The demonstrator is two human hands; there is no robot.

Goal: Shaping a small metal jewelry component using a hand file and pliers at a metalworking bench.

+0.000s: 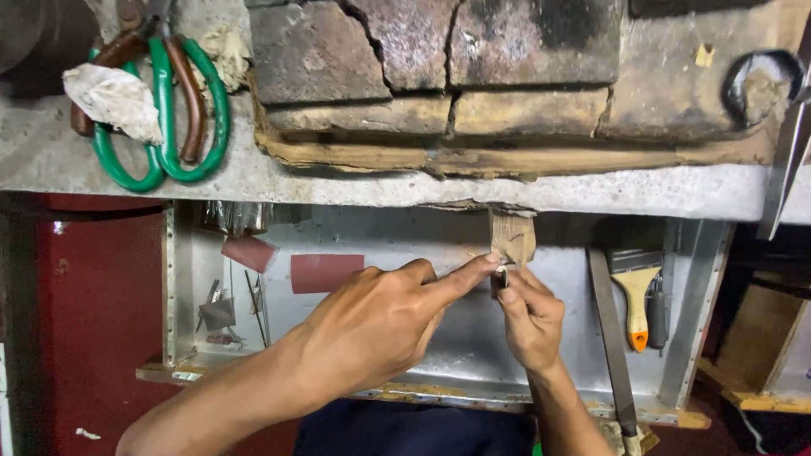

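My left hand (380,317) reaches in from the lower left, its index finger stretched out and pressing on a small metal piece (501,275) at the base of a wooden peg (513,235). The peg sticks out from the front edge of the workbench. My right hand (530,317) comes up from below and pinches the same small piece between thumb and fingers. The piece is mostly hidden by the fingertips.
Green-handled shears (169,110) and a crumpled rag (114,100) lie on the bench top at left. Cracked bricks (439,51) sit behind. The metal drawer (701,312) below holds a long file (610,338), a yellow-handled tool (635,304), red sandpaper rolls (325,272) and small scraps.
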